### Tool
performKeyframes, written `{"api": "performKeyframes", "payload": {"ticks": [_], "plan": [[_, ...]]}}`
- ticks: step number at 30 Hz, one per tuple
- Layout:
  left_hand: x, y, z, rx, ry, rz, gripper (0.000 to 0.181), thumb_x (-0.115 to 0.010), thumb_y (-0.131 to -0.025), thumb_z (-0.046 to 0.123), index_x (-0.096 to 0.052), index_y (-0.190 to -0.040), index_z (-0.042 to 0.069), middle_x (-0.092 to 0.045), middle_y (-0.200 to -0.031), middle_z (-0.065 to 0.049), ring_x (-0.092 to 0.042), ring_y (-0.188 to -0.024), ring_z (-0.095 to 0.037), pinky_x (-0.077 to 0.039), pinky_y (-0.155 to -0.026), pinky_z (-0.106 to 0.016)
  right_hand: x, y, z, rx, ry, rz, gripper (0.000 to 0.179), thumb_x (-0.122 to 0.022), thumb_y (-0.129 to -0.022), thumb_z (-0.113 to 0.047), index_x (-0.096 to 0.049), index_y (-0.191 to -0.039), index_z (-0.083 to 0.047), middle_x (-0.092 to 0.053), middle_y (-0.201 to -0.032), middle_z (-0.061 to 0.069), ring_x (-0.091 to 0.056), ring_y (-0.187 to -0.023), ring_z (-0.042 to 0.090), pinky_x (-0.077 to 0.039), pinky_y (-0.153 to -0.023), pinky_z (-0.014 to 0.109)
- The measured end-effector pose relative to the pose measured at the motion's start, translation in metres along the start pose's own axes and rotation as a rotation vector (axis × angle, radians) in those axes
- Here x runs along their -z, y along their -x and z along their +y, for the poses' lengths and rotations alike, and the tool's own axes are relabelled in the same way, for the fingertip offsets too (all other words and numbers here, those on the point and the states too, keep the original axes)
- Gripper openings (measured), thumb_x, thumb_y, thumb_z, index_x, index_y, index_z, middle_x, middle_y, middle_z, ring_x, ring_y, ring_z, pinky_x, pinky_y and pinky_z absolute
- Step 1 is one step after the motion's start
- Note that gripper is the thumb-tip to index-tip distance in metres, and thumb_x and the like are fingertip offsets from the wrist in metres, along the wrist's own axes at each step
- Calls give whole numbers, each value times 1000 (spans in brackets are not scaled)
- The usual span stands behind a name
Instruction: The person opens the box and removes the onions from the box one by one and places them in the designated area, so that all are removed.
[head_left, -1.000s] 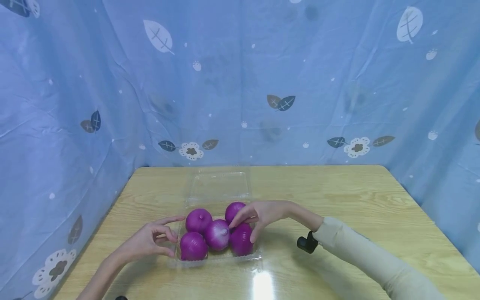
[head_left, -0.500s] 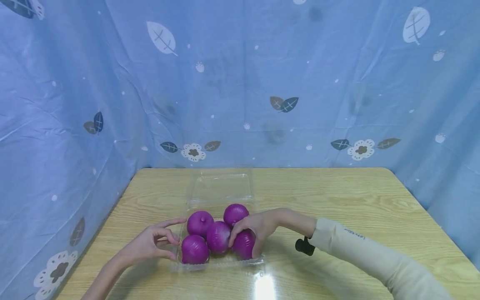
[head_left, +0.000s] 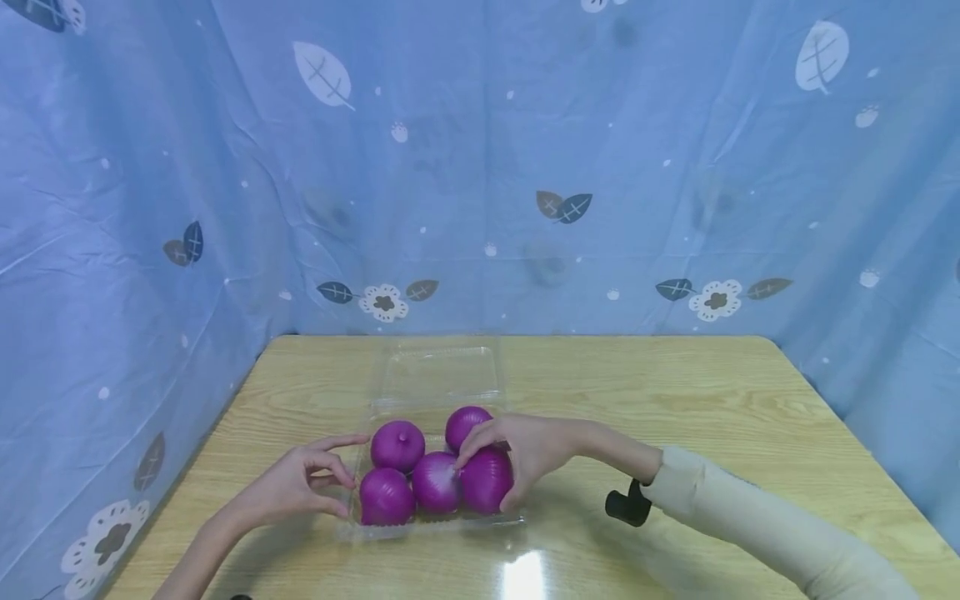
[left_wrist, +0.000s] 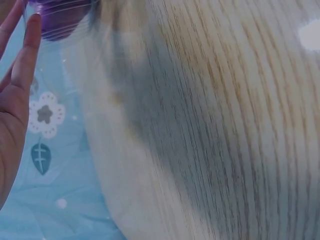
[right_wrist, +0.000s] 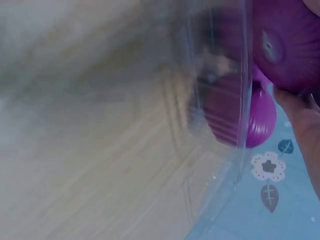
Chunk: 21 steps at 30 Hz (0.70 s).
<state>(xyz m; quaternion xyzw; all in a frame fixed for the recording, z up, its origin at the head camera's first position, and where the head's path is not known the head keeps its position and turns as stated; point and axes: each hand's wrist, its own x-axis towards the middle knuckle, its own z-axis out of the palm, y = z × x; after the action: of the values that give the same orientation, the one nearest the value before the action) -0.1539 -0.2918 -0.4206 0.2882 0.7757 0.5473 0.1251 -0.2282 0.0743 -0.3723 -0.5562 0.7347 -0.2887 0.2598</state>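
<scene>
**Right hand (head_left: 528, 450) round the near-right onion (head_left: 487, 481), its pale tip aimed rightward**

Five purple onions, clear container (head_left: 435, 527), left of centre on the wood-grain surface (head_left: 637, 400). Lid (head_left: 442, 373) laid back, away from you.

Your right hand grips the near-right onion, fingers over its far side, thumb low at the right. Its place: the container's near right corner; whether it touches the base, you cannot tell. In the right wrist view its pale tip faces that camera, so the tip points out to your right. Long axis lies over sideways, barely longer than wide.

Your left hand (head_left: 303, 482) holds nothing: fingers relaxed, a gap between them and the thumb, tips at the container's left wall.

Middle onion (head_left: 435, 483): pale tip turned right, toward your right fingers; axis tilted that way. Far-left onion (head_left: 396, 447): nub up and toward you, axis nearer upright. Near-left onion (head_left: 387, 497): tip not clear. Far-right onion (head_left: 463, 422): partly behind your right hand, its direction unreadable.
</scene>
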Motion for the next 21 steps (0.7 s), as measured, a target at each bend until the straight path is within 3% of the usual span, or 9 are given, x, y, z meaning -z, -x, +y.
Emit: {"api": "performKeyframes", "payload": {"ticks": [4,7,11,16,21], "plan": [[1,0,-1,-4,1,-2,20,-80,-73,6,-68,-88,2,-30,-142,-38,-65,-93,-16,-51,-92,-27,-7,10,-3,30,-142,44,63,-83,-70,-11,-56,-127,-13,-53,-133,2,-51,-118,10,-48,-95,26],[1,0,-2,-6,7,-2,20,-80,-73,6,-68,-89,2,-30,-142,-39,-65,-93,-16,-51,-92,-27,-12,18,-3,9,-228,79,64,-81,-72,-11,-53,-129,-12,-51,-133,3,-53,-116,11,-49,-95,27],[0,0,-2,-15,14,-5,20,-80,-74,5,-68,-89,0,-29,-142,-40,-64,-94,-16,-50,-94,-27,-18,29,-2,-36,-279,185,66,-80,-73,-15,-53,-133,-10,-50,-134,3,-53,-116,14,-52,-90,29],[0,1,-2,-34,11,-2,20,-80,-73,4,-67,-89,0,-29,-141,-41,-64,-94,-18,-50,-94,-27,-25,38,0,13,-351,332,58,-80,-75,-13,-53,-126,-10,-49,-132,13,-52,-117,24,-54,-88,35],[0,1,0,-35,-3,0,20,-80,-74,5,-68,-89,2,-30,-140,-41,-64,-94,-17,-51,-93,-27,-31,51,-2,23,-373,382,63,-83,-73,-10,-52,-128,-11,-51,-132,14,-52,-119,23,-53,-91,35]]}}
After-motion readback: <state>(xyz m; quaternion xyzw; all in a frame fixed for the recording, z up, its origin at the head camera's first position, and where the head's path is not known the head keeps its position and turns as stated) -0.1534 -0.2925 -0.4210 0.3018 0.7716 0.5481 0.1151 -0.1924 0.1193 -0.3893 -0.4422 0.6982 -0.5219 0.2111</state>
